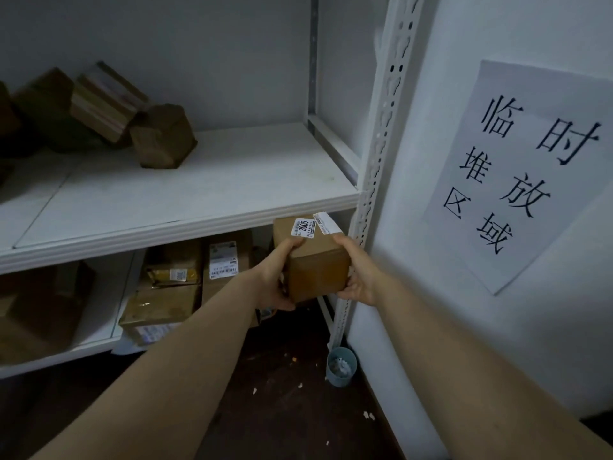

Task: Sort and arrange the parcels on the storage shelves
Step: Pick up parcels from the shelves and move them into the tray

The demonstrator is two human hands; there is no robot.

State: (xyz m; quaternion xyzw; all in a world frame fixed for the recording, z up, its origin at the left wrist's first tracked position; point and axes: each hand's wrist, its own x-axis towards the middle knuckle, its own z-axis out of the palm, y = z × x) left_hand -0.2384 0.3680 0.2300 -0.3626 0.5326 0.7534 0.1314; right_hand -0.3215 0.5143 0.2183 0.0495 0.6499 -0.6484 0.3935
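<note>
One small cardboard parcel, white label reading 3005 on top, gripped between left hand and right hand, fingers curled round its sides; held in the air just below the front edge of the upper shelf, beside the white upright post. Three brown parcels leaning together, upper shelf, rear left. Several labelled boxes on lower shelf. Paper sign on wall, right. Blue cup on floor by post
</note>
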